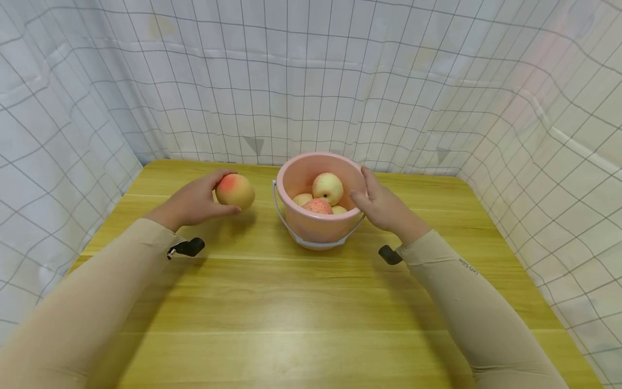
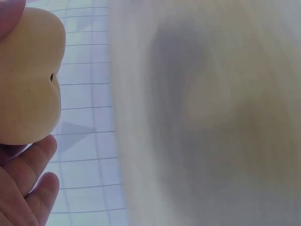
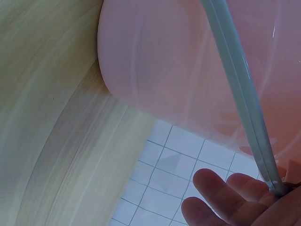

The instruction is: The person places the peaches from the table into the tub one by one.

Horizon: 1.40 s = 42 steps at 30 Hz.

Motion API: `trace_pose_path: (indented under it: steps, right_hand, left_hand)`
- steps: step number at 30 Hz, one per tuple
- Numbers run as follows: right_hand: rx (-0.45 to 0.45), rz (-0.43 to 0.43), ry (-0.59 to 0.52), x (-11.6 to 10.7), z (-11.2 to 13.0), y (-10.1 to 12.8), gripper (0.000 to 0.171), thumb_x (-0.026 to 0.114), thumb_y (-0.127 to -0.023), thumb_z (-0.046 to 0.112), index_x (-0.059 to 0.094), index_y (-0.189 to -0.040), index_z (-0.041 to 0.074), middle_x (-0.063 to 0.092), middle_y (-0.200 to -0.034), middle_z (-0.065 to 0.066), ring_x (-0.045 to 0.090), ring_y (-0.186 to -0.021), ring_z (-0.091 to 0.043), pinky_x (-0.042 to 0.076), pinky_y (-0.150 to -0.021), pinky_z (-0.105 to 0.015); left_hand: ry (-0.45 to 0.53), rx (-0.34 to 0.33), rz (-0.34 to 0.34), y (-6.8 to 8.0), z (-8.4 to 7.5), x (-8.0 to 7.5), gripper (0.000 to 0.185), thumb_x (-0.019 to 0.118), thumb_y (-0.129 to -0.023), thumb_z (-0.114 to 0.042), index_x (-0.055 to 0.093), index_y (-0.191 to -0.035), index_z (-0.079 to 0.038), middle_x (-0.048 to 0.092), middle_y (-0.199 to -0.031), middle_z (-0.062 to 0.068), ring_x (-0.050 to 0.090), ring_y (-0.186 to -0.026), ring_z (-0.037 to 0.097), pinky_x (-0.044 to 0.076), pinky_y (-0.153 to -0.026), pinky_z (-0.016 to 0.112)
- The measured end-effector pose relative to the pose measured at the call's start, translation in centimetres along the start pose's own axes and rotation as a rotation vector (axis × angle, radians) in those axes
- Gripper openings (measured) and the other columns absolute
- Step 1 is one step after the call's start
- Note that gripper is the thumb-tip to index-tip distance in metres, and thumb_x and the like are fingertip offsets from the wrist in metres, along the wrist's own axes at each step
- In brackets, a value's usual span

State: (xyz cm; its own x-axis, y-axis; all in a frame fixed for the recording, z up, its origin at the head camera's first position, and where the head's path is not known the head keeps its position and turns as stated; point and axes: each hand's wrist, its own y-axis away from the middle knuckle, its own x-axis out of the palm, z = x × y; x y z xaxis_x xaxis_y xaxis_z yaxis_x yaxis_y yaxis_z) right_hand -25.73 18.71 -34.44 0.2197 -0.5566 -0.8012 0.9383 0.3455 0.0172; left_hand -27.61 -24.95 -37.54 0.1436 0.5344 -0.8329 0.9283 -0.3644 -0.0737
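Observation:
My left hand (image 1: 199, 200) holds a peach (image 1: 235, 192), yellow with a red blush, between thumb and fingers, left of the bucket and just above the table. The left wrist view shows the cleft side of this peach (image 2: 33, 80) with fingertips (image 2: 44, 148) beneath it. A pink bucket (image 1: 316, 229) stands upright with its pale handle hanging down in front. Inside lie several fruits, among them a pale yellow one (image 1: 328, 187) and a red-speckled one (image 1: 318, 206). My right hand (image 1: 384, 208) grips the bucket's right rim beside the handle joint; some fingers (image 3: 221, 193) are outside the wall.
The wooden table (image 1: 272, 308) reaches from the near edge to a white grid-patterned curtain (image 1: 311, 86), which also closes off both sides. Black wrist-camera mounts (image 1: 187, 247) stick out beneath the sleeves.

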Motion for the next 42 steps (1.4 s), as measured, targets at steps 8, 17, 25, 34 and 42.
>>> trace_pose_path:
  steps: [8, 17, 25, 34, 42]
  right_hand:
    - [0.007, -0.006, 0.022, 0.0, 0.0, 0.0, 0.084, 0.039, -0.109, 0.047, -0.004, -0.170, 0.007, 0.013, -0.176, -0.021, 0.020, -0.161, -0.039, 0.022, -0.130, -0.059]
    - [0.008, -0.005, 0.028, 0.0, 0.0, -0.1, 0.084, 0.039, -0.109, 0.047, -0.003, -0.170, 0.006, 0.013, -0.175, -0.021, 0.021, -0.161, -0.039, 0.022, -0.129, -0.059]
    - [0.011, 0.002, 0.030, -0.1, 0.1, 0.0, 0.085, 0.039, -0.109, 0.048, -0.004, -0.170, 0.007, 0.013, -0.175, -0.022, 0.021, -0.161, -0.040, 0.023, -0.129, -0.059]
    - [0.014, 0.000, 0.028, -0.1, 0.1, 0.1, 0.085, 0.039, -0.109, 0.048, -0.004, -0.170, 0.007, 0.015, -0.175, -0.022, 0.023, -0.160, -0.040, 0.024, -0.129, -0.060]
    - [0.014, -0.003, 0.024, -0.1, 0.1, 0.2, 0.085, 0.039, -0.109, 0.048, -0.004, -0.170, 0.008, 0.014, -0.175, -0.022, 0.023, -0.160, -0.041, 0.024, -0.129, -0.060]
  left_hand:
    - [0.050, 0.013, -0.023, 0.1, -1.0, -1.6, 0.093, 0.086, -0.086, -0.046, 0.039, -0.159, -0.014, 0.058, -0.147, 0.017, 0.060, -0.128, 0.035, 0.047, -0.106, 0.058]
    - [0.082, -0.008, -0.050, 0.7, -2.3, -3.1, 0.092, 0.085, -0.087, -0.044, 0.037, -0.160, -0.016, 0.058, -0.146, 0.019, 0.060, -0.124, 0.035, 0.047, -0.102, 0.057]
    - [0.149, 0.023, -0.103, 1.2, -3.6, -4.2, 0.090, 0.086, -0.088, -0.035, 0.036, -0.160, -0.014, 0.055, -0.148, 0.019, 0.056, -0.129, 0.037, 0.045, -0.104, 0.059]
    - [0.193, 0.075, -0.155, 1.1, -5.0, -4.8, 0.085, 0.087, -0.088, -0.029, 0.041, -0.157, -0.013, 0.057, -0.148, 0.015, 0.058, -0.128, 0.035, 0.043, -0.103, 0.056]
    - [0.180, 0.084, -0.184, 1.2, -5.9, -4.8, 0.082, 0.088, -0.086, -0.028, 0.045, -0.154, -0.015, 0.061, -0.141, 0.014, 0.062, -0.123, 0.031, 0.044, -0.100, 0.049]
